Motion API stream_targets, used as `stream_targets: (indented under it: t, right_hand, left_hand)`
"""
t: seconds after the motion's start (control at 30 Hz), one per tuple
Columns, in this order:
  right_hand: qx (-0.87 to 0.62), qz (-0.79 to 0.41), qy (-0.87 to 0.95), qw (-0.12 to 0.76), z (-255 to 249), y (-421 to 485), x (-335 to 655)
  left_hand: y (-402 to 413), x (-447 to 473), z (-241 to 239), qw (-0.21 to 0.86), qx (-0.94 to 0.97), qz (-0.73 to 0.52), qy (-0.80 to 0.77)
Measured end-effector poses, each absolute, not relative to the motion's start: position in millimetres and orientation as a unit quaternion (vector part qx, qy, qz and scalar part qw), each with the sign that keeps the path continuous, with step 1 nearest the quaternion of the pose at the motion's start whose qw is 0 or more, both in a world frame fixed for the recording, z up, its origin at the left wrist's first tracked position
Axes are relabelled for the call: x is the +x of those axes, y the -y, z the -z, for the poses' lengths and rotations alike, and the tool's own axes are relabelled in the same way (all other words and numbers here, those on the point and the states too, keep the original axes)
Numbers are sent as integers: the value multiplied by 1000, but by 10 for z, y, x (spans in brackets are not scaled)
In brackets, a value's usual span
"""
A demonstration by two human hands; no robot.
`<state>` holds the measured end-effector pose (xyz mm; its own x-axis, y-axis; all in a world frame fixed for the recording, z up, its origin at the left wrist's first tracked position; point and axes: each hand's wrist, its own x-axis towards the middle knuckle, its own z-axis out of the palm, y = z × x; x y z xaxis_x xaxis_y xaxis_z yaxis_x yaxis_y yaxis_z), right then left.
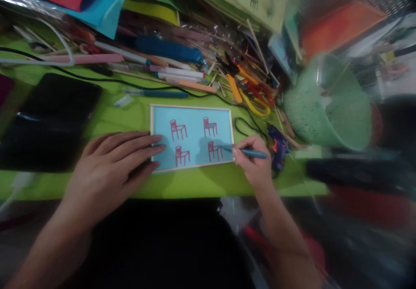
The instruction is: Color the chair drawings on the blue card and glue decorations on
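Note:
A light blue card [195,122] with a pale thin frame lies on the green tabletop, bearing red drawings of several chairs. The upper right chair [210,126] has a dark-coloured seat. My right hand [251,157] grips a teal marker [253,153], its tip at the lower right chair [214,150]. Flat over the card's left edge rests my left hand [120,163], fingers stretched out and holding nothing.
A dark tablet-like slab [48,115] lies at left. Behind the card are pens, a teal craft knife [165,93], sticks and yellow-handled scissors [258,106]. A glue gun [278,148] and a green basin [328,102] stand at right. A black cable [130,83] crosses the table.

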<state>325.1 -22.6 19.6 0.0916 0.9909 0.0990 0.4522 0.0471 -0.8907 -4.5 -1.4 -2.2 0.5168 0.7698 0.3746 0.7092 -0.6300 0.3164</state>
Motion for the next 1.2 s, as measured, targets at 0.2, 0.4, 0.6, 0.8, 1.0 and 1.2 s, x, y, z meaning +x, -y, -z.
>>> stream_targets:
  t: [0.2,0.4,0.6,0.8,1.0,1.2]
  right_hand:
    - [-607,-326,592,419,-199,223,3247]
    - [-607,-333,598,404,-224,233,3242]
    - [-607,-336,600,399,-241,235,3230]
    - [-614,-326,596,403,-211,229,3245]
    - [-607,-327,596,411,-206,225,3248]
    - [-616,-331,600,389,-221,237,3252]
  left_hand:
    - [11,-25,21,56,867,-247,-429]
    - [4,-23,18,56,865,-251,-431]
    - [11,-15,6,67,864,-250,-432]
    - [15,-15,-21,79,860,-244,-441]
    - [12,-13,-14,77,864,-238,-436]
    - [15,-21,-20,65,866,-245,-432]
